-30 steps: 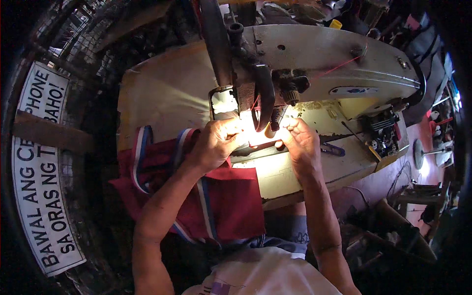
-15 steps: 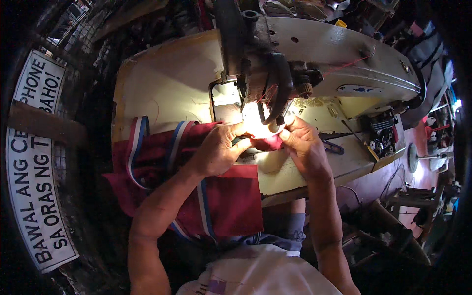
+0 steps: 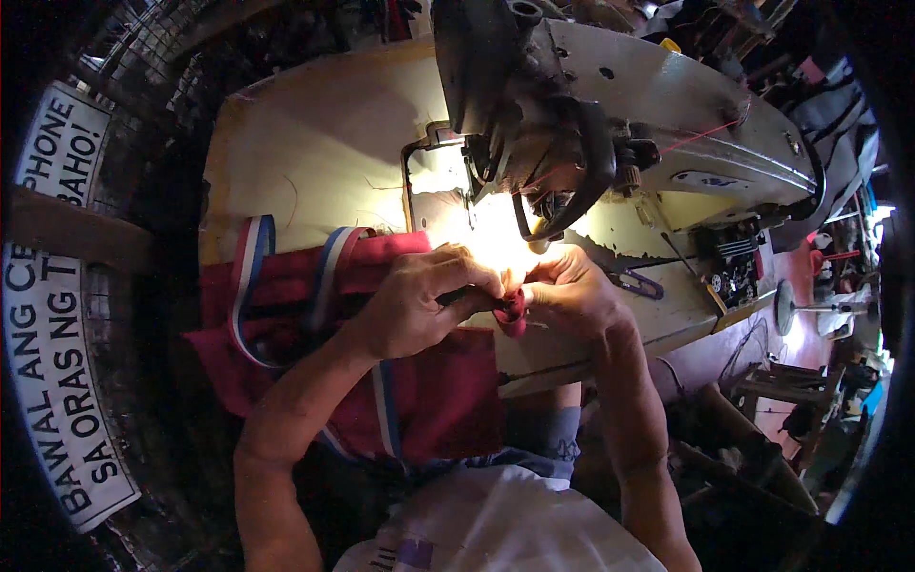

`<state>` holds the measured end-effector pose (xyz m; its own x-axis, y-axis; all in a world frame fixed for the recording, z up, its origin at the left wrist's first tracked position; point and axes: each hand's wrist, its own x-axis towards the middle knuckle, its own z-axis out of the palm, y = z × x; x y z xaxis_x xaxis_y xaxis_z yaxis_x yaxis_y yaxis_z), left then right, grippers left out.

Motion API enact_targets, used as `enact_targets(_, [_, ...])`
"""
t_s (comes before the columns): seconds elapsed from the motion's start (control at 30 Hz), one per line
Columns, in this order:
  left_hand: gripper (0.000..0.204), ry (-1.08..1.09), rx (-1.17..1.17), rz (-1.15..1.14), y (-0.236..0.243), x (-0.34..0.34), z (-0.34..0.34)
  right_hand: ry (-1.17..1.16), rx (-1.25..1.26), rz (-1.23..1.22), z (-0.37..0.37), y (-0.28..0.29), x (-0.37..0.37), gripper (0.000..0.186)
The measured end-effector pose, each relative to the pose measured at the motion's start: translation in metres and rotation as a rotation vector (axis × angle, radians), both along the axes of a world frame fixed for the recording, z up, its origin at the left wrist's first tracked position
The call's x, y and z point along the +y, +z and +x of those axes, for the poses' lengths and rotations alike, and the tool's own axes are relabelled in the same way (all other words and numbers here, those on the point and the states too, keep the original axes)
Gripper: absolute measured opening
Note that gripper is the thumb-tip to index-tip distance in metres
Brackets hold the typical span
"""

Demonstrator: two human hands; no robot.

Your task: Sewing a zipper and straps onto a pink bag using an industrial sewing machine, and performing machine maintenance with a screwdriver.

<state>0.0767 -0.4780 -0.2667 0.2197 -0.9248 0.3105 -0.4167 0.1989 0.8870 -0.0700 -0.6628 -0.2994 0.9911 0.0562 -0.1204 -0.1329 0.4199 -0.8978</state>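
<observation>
Just in front of the needle area of a sewing machine, my two hands meet over a small folded piece of dark red fabric. My left hand pinches its left side between thumb and fingers. From the right, my right hand grips the same piece, fingers closed. Bright lamp light washes out the spot just above my fingertips. Under my left forearm lies a larger dark red cloth, hanging over the table's front edge. Striped ribbons in red, white and blue loop across it.
The pale machine table extends to the left, with loose threads on it. Right of my right hand lies a small dark tool. A tray of bobbins and small parts sits farther right. A white sign hangs at the left.
Both hands have drawn the small red piece slightly toward me, away from the needle area, and folded it between the fingertips. The whole view has shifted a little.
</observation>
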Motion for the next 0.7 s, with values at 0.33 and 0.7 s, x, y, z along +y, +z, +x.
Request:
enact_targets(0.33, [0.021,-0.022,0.028,-0.031,-0.005,0.001,0.005,-0.084,0.067,-0.062,0.001,0.003,0.009,0.012])
enact_targets(0.7, [0.034,0.008,0.185,0.022,-0.018,-0.004,0.01,-0.417,0.105,-0.268,-0.007,0.012,0.038,0.017])
